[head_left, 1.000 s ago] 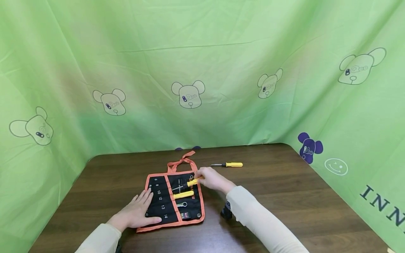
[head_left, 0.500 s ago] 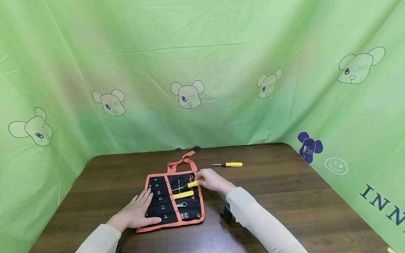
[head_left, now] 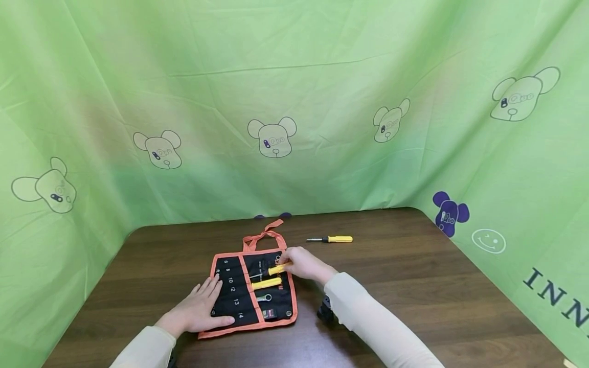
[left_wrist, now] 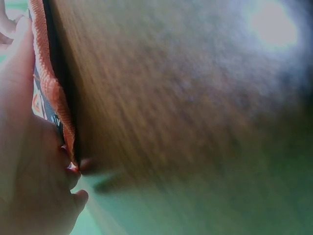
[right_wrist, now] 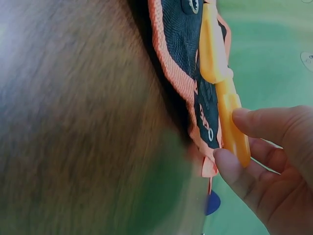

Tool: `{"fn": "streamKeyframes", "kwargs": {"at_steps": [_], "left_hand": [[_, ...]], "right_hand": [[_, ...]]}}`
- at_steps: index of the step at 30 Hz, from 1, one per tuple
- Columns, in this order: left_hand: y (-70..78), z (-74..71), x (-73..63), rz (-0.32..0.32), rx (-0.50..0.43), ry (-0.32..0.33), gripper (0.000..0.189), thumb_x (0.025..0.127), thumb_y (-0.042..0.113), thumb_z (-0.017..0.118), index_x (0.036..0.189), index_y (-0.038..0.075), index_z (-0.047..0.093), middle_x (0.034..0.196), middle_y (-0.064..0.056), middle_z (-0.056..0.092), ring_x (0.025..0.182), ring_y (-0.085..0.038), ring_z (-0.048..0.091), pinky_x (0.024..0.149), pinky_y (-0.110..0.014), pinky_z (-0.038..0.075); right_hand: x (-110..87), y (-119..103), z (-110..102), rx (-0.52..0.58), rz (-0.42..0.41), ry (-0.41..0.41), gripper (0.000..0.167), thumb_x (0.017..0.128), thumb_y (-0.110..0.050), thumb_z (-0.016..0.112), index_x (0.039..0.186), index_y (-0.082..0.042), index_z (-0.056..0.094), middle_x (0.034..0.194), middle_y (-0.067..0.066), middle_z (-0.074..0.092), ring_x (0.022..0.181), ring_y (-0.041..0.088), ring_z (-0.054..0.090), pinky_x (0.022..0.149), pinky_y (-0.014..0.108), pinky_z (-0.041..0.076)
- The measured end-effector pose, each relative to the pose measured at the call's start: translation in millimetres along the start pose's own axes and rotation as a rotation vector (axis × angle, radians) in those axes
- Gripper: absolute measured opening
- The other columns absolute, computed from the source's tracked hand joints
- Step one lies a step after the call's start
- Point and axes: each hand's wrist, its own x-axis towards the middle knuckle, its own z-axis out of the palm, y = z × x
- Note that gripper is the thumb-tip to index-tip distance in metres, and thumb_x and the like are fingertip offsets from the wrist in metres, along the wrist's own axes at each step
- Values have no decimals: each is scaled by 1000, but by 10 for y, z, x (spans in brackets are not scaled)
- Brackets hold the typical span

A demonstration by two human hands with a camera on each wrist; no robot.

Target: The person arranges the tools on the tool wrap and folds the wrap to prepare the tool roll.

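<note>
A dark brown wood-grain bench [head_left: 391,301] with rounded far corners fills the lower view, its grain running crosswise and its surface throwing back a bright glare in both wrist views. Green cloth [head_left: 276,76] hangs in soft folds behind it and along both sides, printed with 5 outlined bear heads [head_left: 276,140]; at the right are a purple bear [head_left: 448,215], a white smiley face [head_left: 489,241] and large dark letters [head_left: 554,296]. On the bench, left of its middle, a black tool pouch [head_left: 225,301] with orange edging lies flat, its orange strap [head_left: 264,240] trailing toward the cloth. The left hand [head_left: 198,309] rests on its near left part, fingers extended and spread, grasping nothing. The right hand's [head_left: 301,263] fingers pinch the yellow handle of a screwdriver [head_left: 274,270] over the pouch's right section, just beside a 2nd yellow handle [head_left: 267,283] and a wrench [head_left: 265,298]. Another screwdriver [head_left: 330,239] lies on the bench beyond the right hand.
</note>
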Motion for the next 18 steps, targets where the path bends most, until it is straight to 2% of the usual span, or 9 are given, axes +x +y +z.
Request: {"fn": "streamKeyframes", "kwargs": {"at_steps": [7,18], "left_hand": [[7,2,-8,-4,-4,-2,101,78,71,49,141,-5,28,148,-21,18,135,-35,15,104,-53,16],[10,-8,-15,-6,-12,2,100,78,69,50,141,-4,28,148,-21,18,135,-35,15,104,-53,16]], "right_hand": [[63,-65,44,27,-28,-14,7,82,0,66,86,-5,68,81,0,63,71,10,53,66,25,46],[167,-128,150,46,-66,-54,13,83,3,63,89,-7,69,86,2,66,71,7,54,67,21,46]]}}
